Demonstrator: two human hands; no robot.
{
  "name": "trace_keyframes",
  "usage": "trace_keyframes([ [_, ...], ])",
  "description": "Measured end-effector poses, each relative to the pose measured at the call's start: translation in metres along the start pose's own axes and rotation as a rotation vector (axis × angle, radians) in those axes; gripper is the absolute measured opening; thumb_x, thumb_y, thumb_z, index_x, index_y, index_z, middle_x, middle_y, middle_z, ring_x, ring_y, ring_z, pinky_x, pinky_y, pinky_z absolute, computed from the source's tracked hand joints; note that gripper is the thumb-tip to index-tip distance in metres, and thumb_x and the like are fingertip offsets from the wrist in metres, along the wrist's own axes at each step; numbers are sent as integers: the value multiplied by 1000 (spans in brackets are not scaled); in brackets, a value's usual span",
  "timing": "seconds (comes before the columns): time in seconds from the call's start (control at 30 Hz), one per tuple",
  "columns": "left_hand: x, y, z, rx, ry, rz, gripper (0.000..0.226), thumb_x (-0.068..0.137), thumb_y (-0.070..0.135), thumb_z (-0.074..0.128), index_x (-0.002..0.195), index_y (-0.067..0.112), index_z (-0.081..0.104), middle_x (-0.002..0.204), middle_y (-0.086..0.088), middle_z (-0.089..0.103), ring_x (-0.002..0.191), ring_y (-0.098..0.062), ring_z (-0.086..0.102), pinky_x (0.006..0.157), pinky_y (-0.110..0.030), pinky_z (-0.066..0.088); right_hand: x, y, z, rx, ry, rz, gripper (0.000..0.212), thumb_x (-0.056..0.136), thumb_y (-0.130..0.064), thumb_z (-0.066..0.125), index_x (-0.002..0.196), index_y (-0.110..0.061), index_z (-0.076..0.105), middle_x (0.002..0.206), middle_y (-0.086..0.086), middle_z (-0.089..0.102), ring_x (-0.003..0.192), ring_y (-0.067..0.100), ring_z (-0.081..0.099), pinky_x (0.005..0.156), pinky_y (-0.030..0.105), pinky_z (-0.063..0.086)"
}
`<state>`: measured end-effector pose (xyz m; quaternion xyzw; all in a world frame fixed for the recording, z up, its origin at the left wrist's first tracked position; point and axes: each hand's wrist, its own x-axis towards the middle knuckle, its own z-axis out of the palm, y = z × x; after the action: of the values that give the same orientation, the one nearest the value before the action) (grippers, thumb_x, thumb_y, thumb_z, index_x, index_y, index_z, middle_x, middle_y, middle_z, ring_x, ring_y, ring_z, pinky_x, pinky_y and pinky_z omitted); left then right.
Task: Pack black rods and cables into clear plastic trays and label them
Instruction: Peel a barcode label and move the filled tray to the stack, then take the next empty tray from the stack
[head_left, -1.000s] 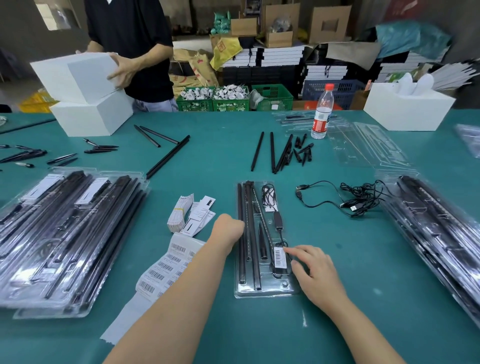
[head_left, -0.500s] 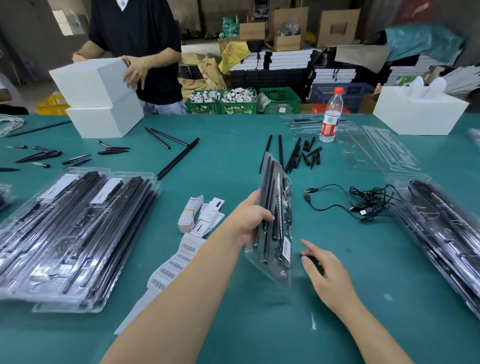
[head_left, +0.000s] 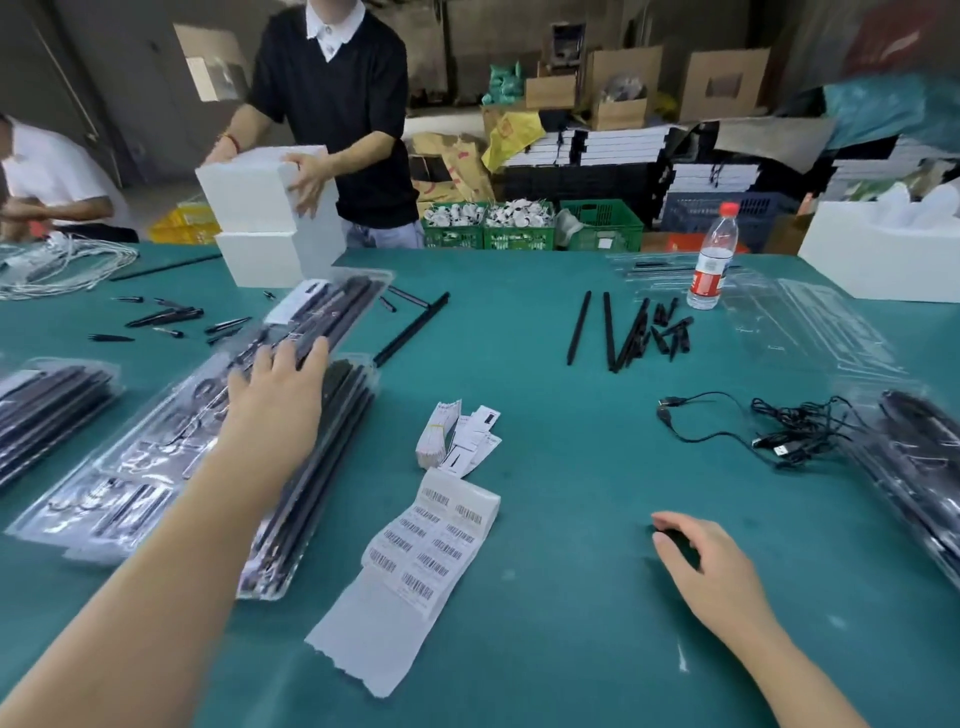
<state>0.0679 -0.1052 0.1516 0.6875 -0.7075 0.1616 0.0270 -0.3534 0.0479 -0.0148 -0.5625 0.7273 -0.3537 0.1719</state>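
Observation:
My left hand (head_left: 275, 384) lies flat, fingers straight, on a packed clear tray (head_left: 332, 306) of black rods and cable. That tray sits slantwise over a stack of packed trays (head_left: 337, 426) at the left. My right hand (head_left: 711, 566) is low over the green table (head_left: 571, 623), fingers loosely curled, holding nothing. A strip of barcode labels (head_left: 431, 551) lies between my arms, with small tags (head_left: 457, 441) beyond it. Loose black rods (head_left: 608, 332) and a tangle of black cables (head_left: 789, 431) lie farther right. Empty clear trays (head_left: 810, 332) sit at the back right.
More packed trays lie at the far left (head_left: 52, 405) and the right edge (head_left: 924, 467). A water bottle (head_left: 711, 260) stands at the back. Across the table a person handles white foam boxes (head_left: 260, 218). A white box (head_left: 883, 260) sits back right.
My left hand carried the labelled tray from the table centre leftward onto the stack and now lies flat on it. My right hand let go of the label end and stayed near the table.

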Motion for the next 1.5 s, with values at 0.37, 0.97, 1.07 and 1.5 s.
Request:
trace_keyframes([
  [0.37,5,-100,74,-105,-228,-234,84,90,-3,47,160,25,11,153,-20,37,130,-39,47,102,-57,46,1,-2,1,-69,-1,-6,22,95,-23,62,116,-26,68,109,-17,64,109,7,54,91,30,44],
  [0.97,16,-59,77,-157,-69,-149,60,94,10,47,152,13,36,158,-21,29,148,-36,24,123,-51,17,4,2,6,-129,8,-70,17,95,-25,62,111,-28,68,104,-24,60,106,5,52,89,26,38],
  [1.07,11,15,55,-444,72,42,46,101,16,45,146,7,45,151,-19,41,139,-35,38,118,-46,30,4,-2,6,-175,-15,-113,14,95,-25,61,105,-28,70,104,-23,59,106,6,52,91,26,37],
  [1.5,-67,232,100,-313,-374,481,57,108,40,24,158,15,19,166,-15,11,154,-29,7,124,-40,11,40,9,-129,-643,401,-201,19,84,-12,68,100,-5,74,103,14,73,112,38,61,95,52,47],
])
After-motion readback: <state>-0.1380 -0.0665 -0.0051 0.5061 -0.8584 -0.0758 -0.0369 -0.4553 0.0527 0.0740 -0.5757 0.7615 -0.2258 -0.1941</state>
